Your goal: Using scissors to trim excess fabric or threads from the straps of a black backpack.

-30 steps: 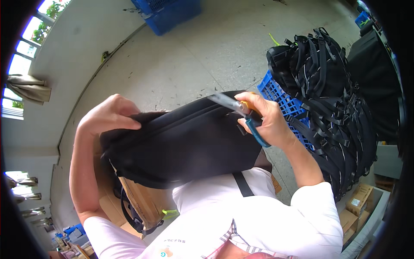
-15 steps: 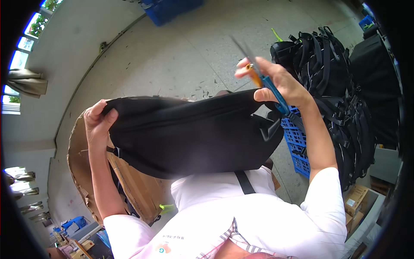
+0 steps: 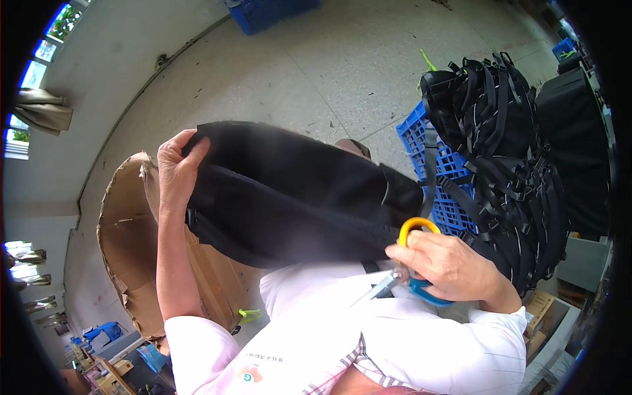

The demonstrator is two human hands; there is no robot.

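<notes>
A black fabric bag (image 3: 283, 191) stretches across in front of my body, with a dark strap at its right end. My left hand (image 3: 178, 168) is closed on its upper left corner, thumb on the near side. Close to the bag's lower right edge, my right hand (image 3: 454, 263) grips scissors (image 3: 420, 225) with one yellow and one blue handle loop. Their blades point down and left, over my white shirt. Whether the right fingertips also touch the bag, I cannot tell.
Several black backpacks with straps (image 3: 500, 158) are piled on blue plastic crates (image 3: 454, 214) at the right. An open cardboard box (image 3: 128, 243) stands at the left. A blue bin (image 3: 270, 13) is at the far side, and small scraps dot the grey floor.
My right hand has swung down toward me with the scissors, whose blades now point down and left instead of up. The bag's right end has dropped, while my left hand has shifted slightly right.
</notes>
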